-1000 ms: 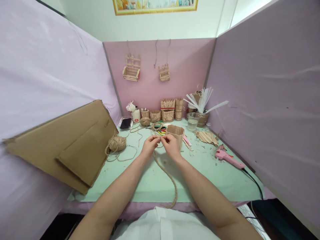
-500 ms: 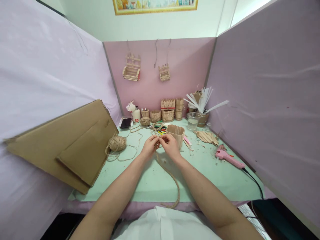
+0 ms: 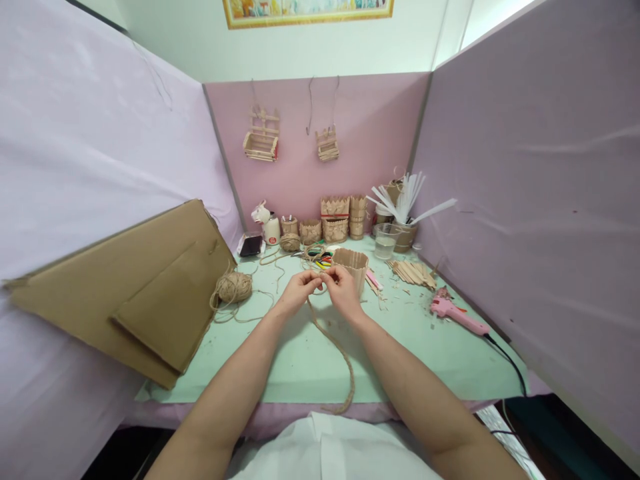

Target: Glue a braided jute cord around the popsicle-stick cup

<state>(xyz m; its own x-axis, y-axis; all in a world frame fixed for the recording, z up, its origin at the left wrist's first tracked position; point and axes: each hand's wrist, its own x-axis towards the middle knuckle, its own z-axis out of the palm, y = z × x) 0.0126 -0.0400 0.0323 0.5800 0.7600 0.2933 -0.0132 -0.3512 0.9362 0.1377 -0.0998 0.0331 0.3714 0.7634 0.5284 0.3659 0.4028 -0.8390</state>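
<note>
Fingers of the left hand [image 3: 299, 292] and right hand [image 3: 343, 291] pinch the cord [image 3: 342, 354], which trails below them across the tabletop [image 3: 440, 360]; slack pinching could unravel it, and a forward jerk could tip the pot [image 3: 356, 267] just beyond them.

On my feed I see a white garment [image 3: 285, 459], probably a shirt, though the lower edge crops it. A straight vertical band [image 3: 329, 460] runs down its middle, with soft creases alongside. The left forearm [image 3: 240, 383] and right forearm [image 3: 393, 367] are bare, tapering toward the wrists.
</note>
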